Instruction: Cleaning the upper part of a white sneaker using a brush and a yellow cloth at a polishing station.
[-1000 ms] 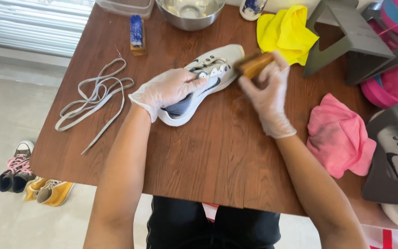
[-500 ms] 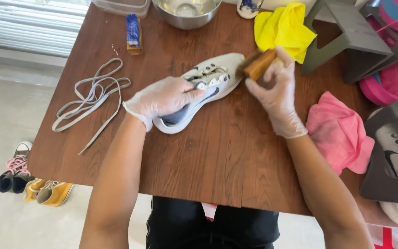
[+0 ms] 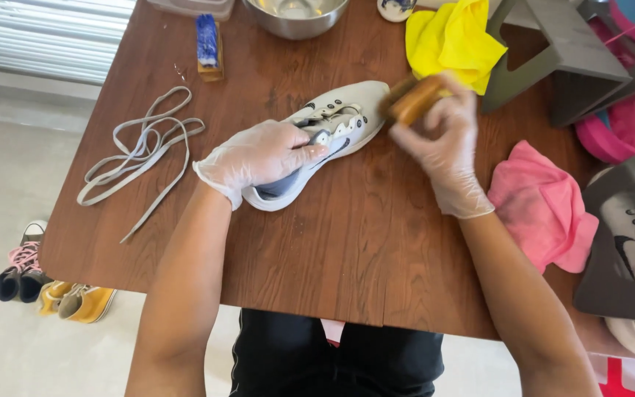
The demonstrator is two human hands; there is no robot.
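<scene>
A person in thin clear gloves scrubs a white sneaker (image 3: 332, 136) at a brown wooden worktop (image 3: 347, 250). The shoe lies on its side near the middle of the worktop, toe pointing away from the person, laces out. The left hand (image 3: 262, 158) presses down on the heel and collar, fingers (image 3: 306, 153) wrapped over the opening and clamped on the shoe to pin it. The right hand (image 3: 442, 143) holds a wooden-backed brush (image 3: 414, 99), fingers closed tight around its handle, bristle end against the toe.

The step in hand appears to be brushing the toe and front sole edge. Working along the rest of the upper would likely call for a firm hold at the heel and a turn of the shoe to bring a fresh side up.

Grey laces (image 3: 137, 151) lie loose to the left, well apart from the shoe. A second brush with blue bristles (image 3: 208, 44) and a metal bowl (image 3: 295, 13) sit at the far edge; a yellow cloth (image 3: 453, 40) lies just beyond the brush, a pink cloth (image 3: 542, 202) to the right. Small shoes (image 3: 45, 283) stand on the floor.
</scene>
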